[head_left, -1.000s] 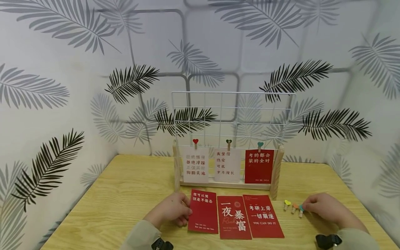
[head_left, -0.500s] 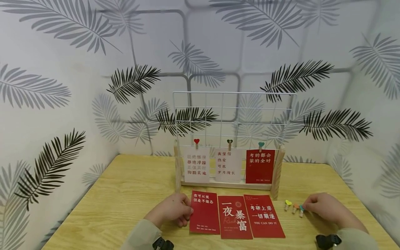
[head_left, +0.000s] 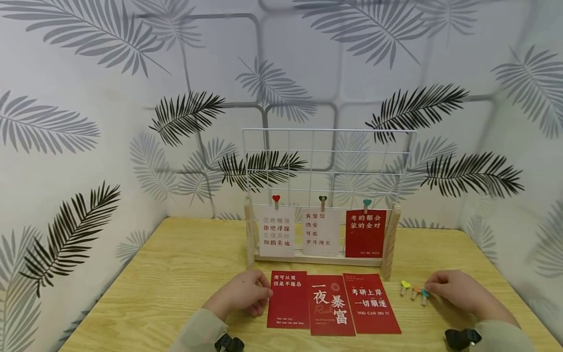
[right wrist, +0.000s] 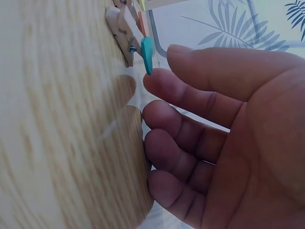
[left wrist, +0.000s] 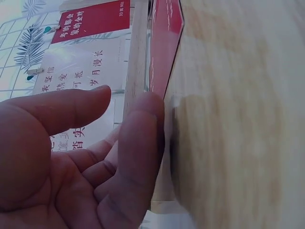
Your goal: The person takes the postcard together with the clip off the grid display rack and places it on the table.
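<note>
My left hand (head_left: 248, 294) is beside the left red card (head_left: 288, 299), its fingertips right at that card's left edge. In the left wrist view the index fingertip (left wrist: 147, 107) meets the red card (left wrist: 164, 45), while the thumb is lifted apart from it. Two more red cards, the middle one (head_left: 332, 305) and the right one (head_left: 371, 303), lie face up in the row. To the right, my right hand (head_left: 455, 291) rests loosely by a clothespin with a teal heart (head_left: 424, 296). Its index fingertip is close to the teal heart (right wrist: 147, 55), thumb and finger apart.
Behind the row stands a white wire grid (head_left: 323, 171) in a wooden base (head_left: 316, 260). Two pale cards and a red card (head_left: 365, 234) hang on it from heart clothespins. Yellow (head_left: 405, 287) and orange (head_left: 415, 292) heart clothespins lie beside the teal one. A patterned wall rises behind.
The left red card has turned slightly and slid a little toward the front, now straighter beside the middle card. My left hand has shifted slightly with it; the right hand stays nearly still.
</note>
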The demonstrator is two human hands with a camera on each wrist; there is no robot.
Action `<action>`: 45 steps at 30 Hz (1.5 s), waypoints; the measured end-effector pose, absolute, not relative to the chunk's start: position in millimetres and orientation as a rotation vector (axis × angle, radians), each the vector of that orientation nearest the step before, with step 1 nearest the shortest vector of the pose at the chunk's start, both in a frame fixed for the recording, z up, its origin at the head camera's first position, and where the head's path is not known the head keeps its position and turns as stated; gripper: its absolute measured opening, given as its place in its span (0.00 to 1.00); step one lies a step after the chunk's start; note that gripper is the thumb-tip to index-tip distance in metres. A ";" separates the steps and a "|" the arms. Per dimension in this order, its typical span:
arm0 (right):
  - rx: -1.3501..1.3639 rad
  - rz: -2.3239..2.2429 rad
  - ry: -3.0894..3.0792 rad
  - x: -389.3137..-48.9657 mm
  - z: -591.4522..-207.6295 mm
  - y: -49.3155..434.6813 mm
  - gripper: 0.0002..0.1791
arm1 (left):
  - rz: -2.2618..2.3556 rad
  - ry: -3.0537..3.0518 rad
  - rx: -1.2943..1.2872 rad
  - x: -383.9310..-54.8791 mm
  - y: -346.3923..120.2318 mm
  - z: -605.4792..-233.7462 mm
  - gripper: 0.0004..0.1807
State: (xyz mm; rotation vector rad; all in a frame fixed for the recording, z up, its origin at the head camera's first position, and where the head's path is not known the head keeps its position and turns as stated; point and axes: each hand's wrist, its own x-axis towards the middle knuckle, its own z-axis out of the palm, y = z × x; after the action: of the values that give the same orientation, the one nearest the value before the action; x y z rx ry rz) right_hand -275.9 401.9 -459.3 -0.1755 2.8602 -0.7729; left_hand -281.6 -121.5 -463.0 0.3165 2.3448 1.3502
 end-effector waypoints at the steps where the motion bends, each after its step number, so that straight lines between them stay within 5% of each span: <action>1: -0.175 -0.768 2.857 -276.4 -458.8 402.4 0.13 | 1.347 2.350 0.323 -281.9 -121.0 -462.6 0.07; 28: -0.265 -0.843 2.998 -275.0 -432.6 383.1 0.17 | 1.416 2.420 0.396 -290.6 -120.8 -435.8 0.18; 45: -0.392 -0.979 3.283 -266.8 -415.3 350.9 0.21 | 1.420 2.454 0.573 -303.2 -96.4 -422.8 0.14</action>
State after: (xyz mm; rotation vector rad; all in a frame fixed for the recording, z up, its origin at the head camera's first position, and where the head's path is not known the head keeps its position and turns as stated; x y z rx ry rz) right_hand -266.8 350.9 -415.3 -0.3916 3.2835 -0.9787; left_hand -303.2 -96.4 -422.8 0.5732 2.4540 1.4202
